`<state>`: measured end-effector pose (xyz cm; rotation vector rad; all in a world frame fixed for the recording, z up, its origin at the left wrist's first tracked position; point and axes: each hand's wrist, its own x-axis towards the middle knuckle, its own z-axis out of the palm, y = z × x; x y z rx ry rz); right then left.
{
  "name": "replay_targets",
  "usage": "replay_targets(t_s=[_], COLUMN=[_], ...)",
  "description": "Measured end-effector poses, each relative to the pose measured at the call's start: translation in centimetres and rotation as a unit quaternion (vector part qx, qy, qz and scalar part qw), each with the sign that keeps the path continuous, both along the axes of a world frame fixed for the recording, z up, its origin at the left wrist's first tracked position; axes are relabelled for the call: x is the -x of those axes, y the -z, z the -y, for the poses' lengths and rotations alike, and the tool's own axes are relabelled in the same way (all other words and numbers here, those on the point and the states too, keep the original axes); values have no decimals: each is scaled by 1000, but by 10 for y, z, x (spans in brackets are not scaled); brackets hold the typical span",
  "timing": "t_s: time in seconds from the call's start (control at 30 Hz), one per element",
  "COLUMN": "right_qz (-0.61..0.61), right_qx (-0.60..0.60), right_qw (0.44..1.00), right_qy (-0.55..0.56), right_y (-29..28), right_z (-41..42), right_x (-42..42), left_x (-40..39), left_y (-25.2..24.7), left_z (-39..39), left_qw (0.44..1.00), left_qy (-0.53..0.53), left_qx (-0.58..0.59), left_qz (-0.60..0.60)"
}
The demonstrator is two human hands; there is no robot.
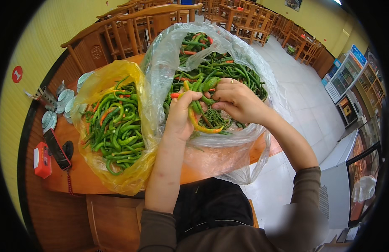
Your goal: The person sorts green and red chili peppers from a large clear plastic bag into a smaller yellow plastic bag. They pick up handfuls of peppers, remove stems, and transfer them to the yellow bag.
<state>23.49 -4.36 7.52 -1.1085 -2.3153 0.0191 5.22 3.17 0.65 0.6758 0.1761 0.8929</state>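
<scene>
My left hand [179, 118] is closed around a small bunch of chili peppers [197, 108], green with some red and yellow-orange ones. The fingertips of my right hand [240, 100] pinch the end of a green chili pepper [207, 100] at that bunch; exactly what lies between them is partly hidden. Both hands are over the near side of a large clear plastic bag [164, 60], full of long green and red chili peppers [241, 71]. Cut-off green stems [218, 119] lie inside it near my hands. To the left, a yellow plastic bag [87, 104] stands open, holding green and orange chili peppers [122, 129].
The bags rest on a wooden table [70, 181]. At its left are stacked dishes [65, 97], a metal chopstick holder [48, 99], a propped phone [56, 148] and a red tissue box [42, 160]. A wooden chair [131, 34] stands beyond; a display fridge [346, 74] is at far right.
</scene>
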Motion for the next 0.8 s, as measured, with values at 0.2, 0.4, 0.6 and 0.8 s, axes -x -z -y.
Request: replay_targets(t_s=[0.2, 0.4, 0.6, 0.8], right_qz=[-1, -11, -30, -69], right_qx=[-18, -62, -49, -27], right_qw=[999, 995, 992, 997], right_qy=[-49, -78, -116, -19], right_y=[3, 5, 5, 6], right_z=[5, 3, -3, -23], right_x=[-7, -5, 2, 0], left_x=[2, 4, 9, 9], left_y=[3, 0, 7, -1], left_z=[-3, -4, -16, -6], left_qw=[989, 962, 945, 990], left_qy=[129, 224, 253, -24], left_qx=[74, 134, 161, 37], left_qz=[26, 82, 127, 133])
